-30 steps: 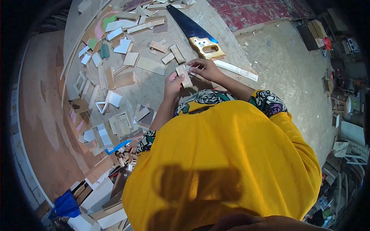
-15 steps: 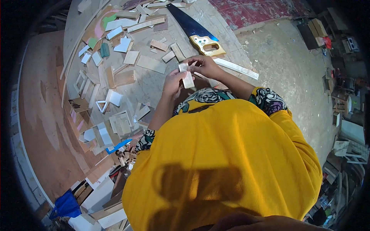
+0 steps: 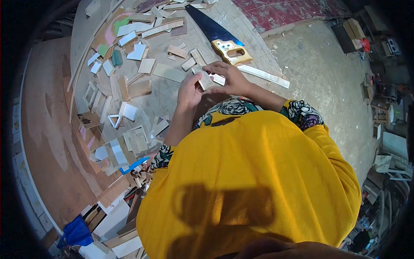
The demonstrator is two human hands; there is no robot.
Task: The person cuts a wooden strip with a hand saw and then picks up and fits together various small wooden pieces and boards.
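A small pale wooden block [image 3: 204,81] is held up in front of my body, tilted. My left hand [image 3: 189,91] grips it from the left, thumb over its face. From the other side my right hand [image 3: 230,80] closes on it, thumb at the lower end and curled fingers near the upper edge. Just beyond my right hand lies a handsaw [image 3: 233,51] with a wooden handle and dark blade. Close to my fingers rest a flat wood strip [image 3: 169,72] and a short wood piece [image 3: 188,64].
Wood offcuts, some white-faced [image 3: 137,52], cover the table's left side. A long wood strip [image 3: 264,76] lies by the table's right edge. Small wooden frames [image 3: 136,138] and a blue tool [image 3: 134,165] sit at lower left, near a blue bag [image 3: 76,231]. Concrete floor [image 3: 321,82] stretches right.
The block has turned in my hands and now shows a broader face. My right hand has shifted from a fingertip pinch to a wider hold, thumb lower down.
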